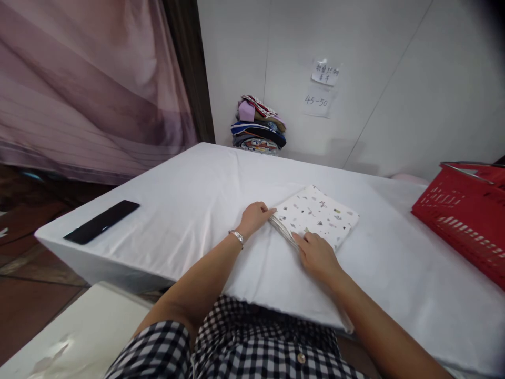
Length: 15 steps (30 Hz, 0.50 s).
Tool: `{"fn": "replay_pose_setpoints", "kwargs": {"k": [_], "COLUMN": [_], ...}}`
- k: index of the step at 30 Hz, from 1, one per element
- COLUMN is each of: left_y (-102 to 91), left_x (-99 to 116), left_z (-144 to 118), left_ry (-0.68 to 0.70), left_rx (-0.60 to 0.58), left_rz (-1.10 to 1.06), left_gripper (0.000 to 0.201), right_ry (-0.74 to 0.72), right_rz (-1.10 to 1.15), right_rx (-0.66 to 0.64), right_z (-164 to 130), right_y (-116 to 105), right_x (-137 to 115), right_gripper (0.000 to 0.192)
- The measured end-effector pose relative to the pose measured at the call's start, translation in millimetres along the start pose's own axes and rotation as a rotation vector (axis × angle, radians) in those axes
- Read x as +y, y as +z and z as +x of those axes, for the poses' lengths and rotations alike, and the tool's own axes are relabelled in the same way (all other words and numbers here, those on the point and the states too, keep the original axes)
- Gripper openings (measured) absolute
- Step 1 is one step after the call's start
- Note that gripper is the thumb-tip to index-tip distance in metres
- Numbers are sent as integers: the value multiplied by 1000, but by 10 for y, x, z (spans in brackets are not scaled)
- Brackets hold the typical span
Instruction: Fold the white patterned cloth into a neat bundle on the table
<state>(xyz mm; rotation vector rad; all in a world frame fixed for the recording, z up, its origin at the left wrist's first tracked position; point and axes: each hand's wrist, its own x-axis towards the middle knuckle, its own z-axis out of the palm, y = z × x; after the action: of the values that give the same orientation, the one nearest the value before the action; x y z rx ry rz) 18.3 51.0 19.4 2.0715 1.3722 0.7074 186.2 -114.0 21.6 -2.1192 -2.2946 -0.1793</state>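
A white cloth (315,210) with small grey, green and dark motifs lies folded into a thick square on the table. Its layered edge faces me. My left hand (255,217) pinches the left corner of the fold between thumb and fingers, and a bracelet sits on that wrist. Along the near edge, my right hand (316,253) grips the layers, with its fingers closed at the front corner. The undersides of the fingers are partly hidden.
White fabric covers the table (189,195). A black flat object (103,221) lies at its left end, and a red plastic basket (465,216) stands at the right. Several folded clothes form a pile (258,126) against the wall, beneath paper notes (317,101). A pink curtain (94,84) hangs left.
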Motion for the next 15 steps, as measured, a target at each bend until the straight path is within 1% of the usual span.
{"fn": "replay_pose_setpoints", "kwargs": {"k": [4,6,8,11,15], "left_y": [8,12,16,24,40], "left_x": [38,51,64,78,79], "left_z": [38,38,27,5,-9], "left_ry": [-64,-64,-27,60,128], "left_rx": [-39,-47,-40,7,51], "left_rz": [95,125,155,214,288], "left_gripper": [31,30,28,23,23], "right_ry": [-4,-7,-13,-17,-15], "right_rz": [14,22,26,24,22], "right_rx": [38,53,63,75,88], "right_z": [-6,-8,-7,-4,5], "right_y": [25,28,29,36,51], "right_x": [11,10,6,1,4], "right_gripper": [43,43,43,43,43]}}
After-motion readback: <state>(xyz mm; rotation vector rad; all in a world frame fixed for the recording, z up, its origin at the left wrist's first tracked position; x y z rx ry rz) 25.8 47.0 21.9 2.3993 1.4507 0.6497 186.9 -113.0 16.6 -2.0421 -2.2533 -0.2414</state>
